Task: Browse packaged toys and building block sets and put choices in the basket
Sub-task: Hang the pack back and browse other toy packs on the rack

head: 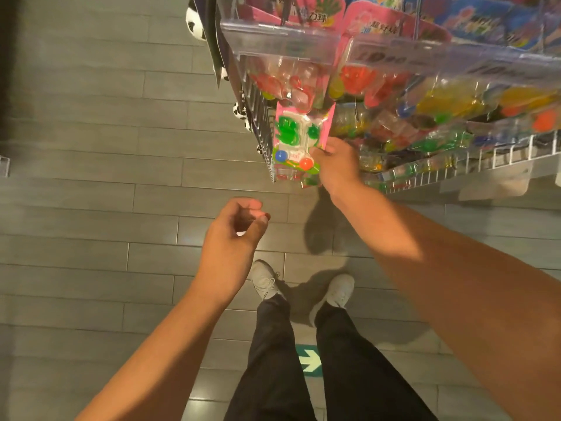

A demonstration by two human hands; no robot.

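Note:
My right hand (335, 167) pinches the lower right edge of a pink-backed blister pack (296, 138) that holds green hand-shaped toys and a blue and an orange ball. The pack hangs at the left end of a display rack (425, 174) full of similar packaged toys. My left hand (233, 238) hovers lower left of the pack, over the floor, fingers loosely curled with nothing in them. No basket is in view.
More pink and blue toy packs (379, 25) hang behind a clear plastic rail (288, 41) above. Black-and-white plush toys (194, 22) hang at the rack's left side. Below are my legs, pale shoes (265, 281) and a green floor arrow (309, 360) on grey planks.

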